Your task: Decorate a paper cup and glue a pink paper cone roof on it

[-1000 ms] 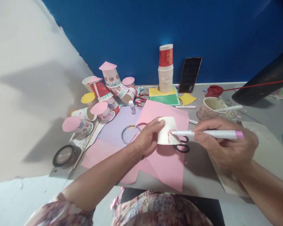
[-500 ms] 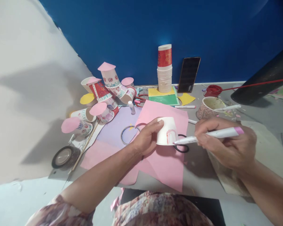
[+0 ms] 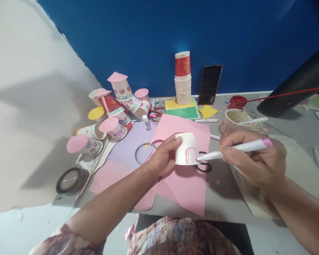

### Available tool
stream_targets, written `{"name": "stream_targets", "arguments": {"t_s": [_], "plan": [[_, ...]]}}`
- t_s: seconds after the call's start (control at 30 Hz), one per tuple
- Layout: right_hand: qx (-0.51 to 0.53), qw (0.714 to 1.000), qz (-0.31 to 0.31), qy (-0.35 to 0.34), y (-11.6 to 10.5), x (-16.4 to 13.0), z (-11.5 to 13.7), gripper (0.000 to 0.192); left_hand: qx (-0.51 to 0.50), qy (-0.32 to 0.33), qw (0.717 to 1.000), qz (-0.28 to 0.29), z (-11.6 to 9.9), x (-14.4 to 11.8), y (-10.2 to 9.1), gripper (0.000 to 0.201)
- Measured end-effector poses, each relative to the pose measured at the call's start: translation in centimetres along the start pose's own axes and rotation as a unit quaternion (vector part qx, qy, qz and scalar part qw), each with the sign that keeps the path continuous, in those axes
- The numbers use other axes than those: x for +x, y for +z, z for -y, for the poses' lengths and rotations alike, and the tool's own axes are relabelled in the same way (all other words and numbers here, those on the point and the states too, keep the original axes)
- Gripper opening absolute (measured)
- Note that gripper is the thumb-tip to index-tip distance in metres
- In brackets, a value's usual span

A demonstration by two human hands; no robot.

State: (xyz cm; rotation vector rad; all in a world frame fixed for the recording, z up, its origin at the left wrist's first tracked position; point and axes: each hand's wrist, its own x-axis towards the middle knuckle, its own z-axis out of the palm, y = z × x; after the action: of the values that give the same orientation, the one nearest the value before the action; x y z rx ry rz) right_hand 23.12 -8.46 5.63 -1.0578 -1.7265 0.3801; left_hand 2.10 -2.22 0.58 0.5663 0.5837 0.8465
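Note:
My left hand (image 3: 166,156) is closed around an upside-down white paper cup (image 3: 183,145), thumb on its side. An arch outlined in red, with pink strokes inside, shows on the cup's face. In my right hand (image 3: 252,156) is a white marker pen (image 3: 231,150) with a pink end, its tip at the arch's right edge near the cup's rim. Beneath the cup lies a sheet of pink paper (image 3: 183,187). Black scissor handles (image 3: 204,167) peek out behind the cup, their blades hidden.
Decorated paper cups with paper roofs (image 3: 119,90) stand at the left. A cup stack (image 3: 183,88) and a phone (image 3: 210,85) stand by the blue wall. A patterned cup (image 3: 227,122) is beyond my right hand; a tape roll (image 3: 70,180) lies at left.
Pink strokes now fill more of the arch's inside. The marker tip has shifted slightly upward along its right side. The whole view has drifted a little; both hands keep their holds.

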Motion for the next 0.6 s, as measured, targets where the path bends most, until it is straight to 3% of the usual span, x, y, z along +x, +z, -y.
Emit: {"name": "stream_targets", "arguments": {"t_s": [0.07,0.23,0.43,0.6], "plan": [[0.014,1.0,0.015,-0.003,-0.02,0.04,0.06,0.02,-0.001,0.003,1.0,-0.002,0.0,0.03,-0.03,0.044],[0.006,1.0,-0.021,-0.02,0.31,0.19,0.52,0.018,0.018,0.001,1.0,0.014,0.02,-0.02,-0.03,0.045],[0.037,0.998,0.045,-0.016,0.2,0.29,0.64,0.02,0.034,0.018,0.999,0.013,0.13,-0.02,-0.06,0.045],[0.0,0.999,-0.002,-0.038,0.2,0.39,0.55,0.018,0.037,0.013,0.999,0.004,0.12,-0.02,0.01,0.047]]}}
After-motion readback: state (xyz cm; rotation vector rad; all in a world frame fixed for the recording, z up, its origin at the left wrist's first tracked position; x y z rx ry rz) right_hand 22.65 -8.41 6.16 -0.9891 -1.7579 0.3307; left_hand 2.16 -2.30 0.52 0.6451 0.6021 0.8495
